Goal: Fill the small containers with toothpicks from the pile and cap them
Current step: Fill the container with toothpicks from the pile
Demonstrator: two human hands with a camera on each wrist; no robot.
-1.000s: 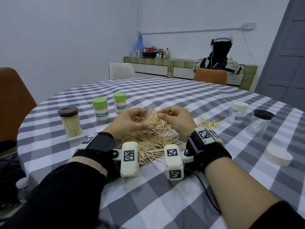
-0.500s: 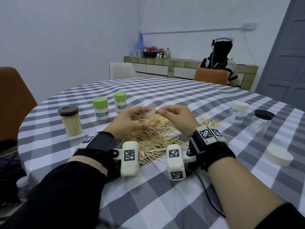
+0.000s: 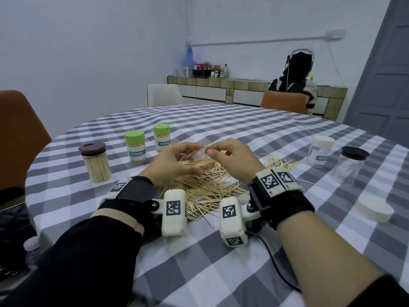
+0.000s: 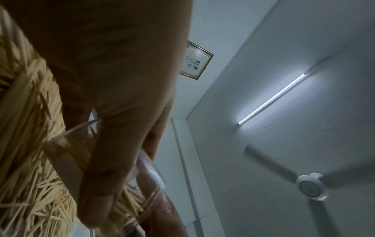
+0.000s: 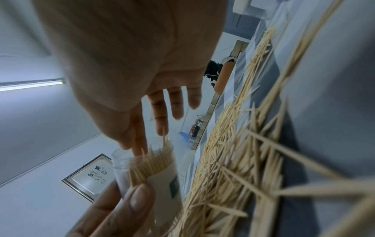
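Checked desk is covered mid-front by a loose toothpick pile. Clear labelled container, uncapped and partly filled with upright toothpicks, is held just above the pile. It is gripped by the curled left hand; its rim is pinched by the right hand, remaining fingers extended.

Toothpick pile sits mid table; 3 full jars far left, 2 empty jars w/ a lid right.
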